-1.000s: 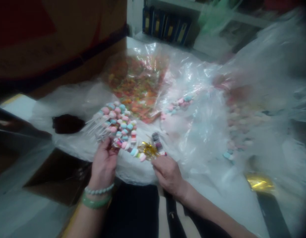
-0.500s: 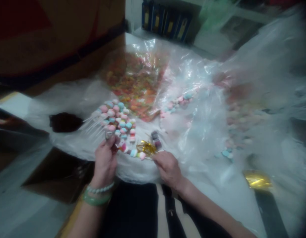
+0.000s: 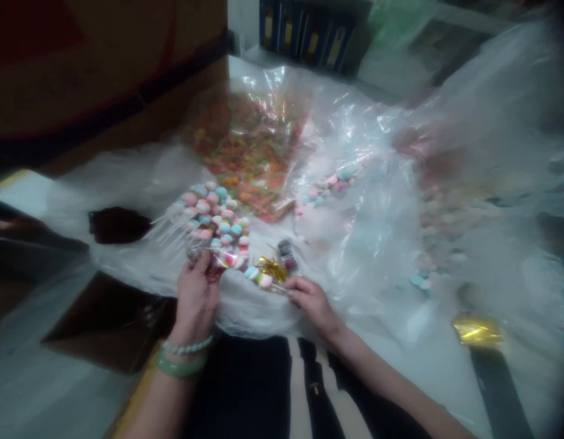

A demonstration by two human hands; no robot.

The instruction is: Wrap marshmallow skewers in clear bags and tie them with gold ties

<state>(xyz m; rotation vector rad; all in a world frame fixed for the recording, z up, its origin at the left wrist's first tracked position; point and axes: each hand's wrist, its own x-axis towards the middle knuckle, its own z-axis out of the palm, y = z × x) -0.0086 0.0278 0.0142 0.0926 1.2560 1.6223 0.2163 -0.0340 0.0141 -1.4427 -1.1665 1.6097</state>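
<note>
My left hand (image 3: 199, 296) is closed on a small clear plastic bag (image 3: 227, 261), which shows glare and a pink print. From the bag's right side sticks out a marshmallow skewer (image 3: 264, 280) in white, pink and blue. My right hand (image 3: 313, 305) pinches the skewer's thin stick between thumb and fingers. How far the skewer reaches inside the bag is blurred. Beyond my left hand lies a heap of marshmallow skewers (image 3: 224, 227), their white sticks pointing left. Gold twist ties (image 3: 271, 268) and a small dark packet (image 3: 288, 255) lie just beyond my right hand.
A big clear bag of orange and green candies (image 3: 252, 177) stands behind the heap. Loose plastic sheeting with marshmallows (image 3: 334, 183) spreads to the right. A large cardboard box (image 3: 126, 67) rises at back left. Gold foil (image 3: 478, 329) lies at right; blue binders (image 3: 304, 33) stand behind.
My left hand with the bag has moved slightly up. Less of the marshmallow skewer shows outside the bag now. My right hand still pinches the stick, its fingers a little further right.
</note>
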